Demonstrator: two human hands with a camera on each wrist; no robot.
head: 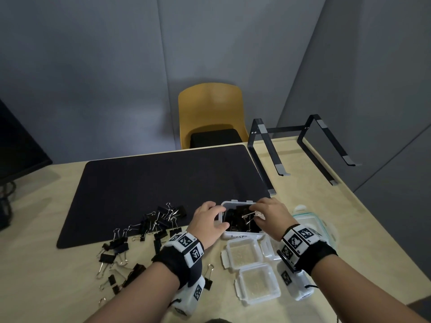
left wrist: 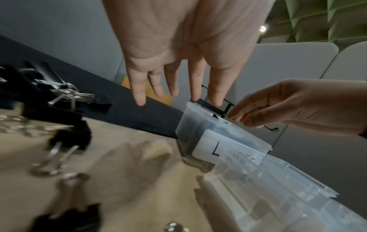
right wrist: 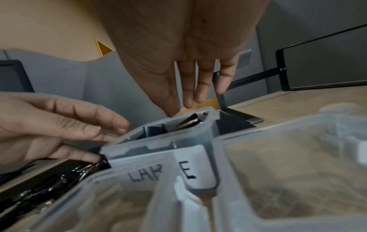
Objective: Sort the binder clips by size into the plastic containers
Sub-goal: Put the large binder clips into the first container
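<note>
A clear plastic container (head: 238,236) labelled LARGE (right wrist: 158,142) stands at the black mat's near right corner with several black binder clips (head: 240,220) inside. My left hand (head: 208,221) is at its left rim, fingers nearly straight (left wrist: 172,87), holding nothing. My right hand (head: 268,210) hovers over the container's right side. Its fingers point down at the clips (right wrist: 189,121), and its fingers (right wrist: 188,97) are empty. Many loose clips (head: 161,220) of mixed sizes lie left of my left hand, on the mat and the table.
Two small empty containers (head: 243,252) (head: 258,283) sit just in front of the large one. Lids (head: 312,223) lie to the right. A black laptop stand (head: 303,145) is at the back right, a yellow chair (head: 210,113) stands behind the table, and a monitor (head: 16,148) is at the far left.
</note>
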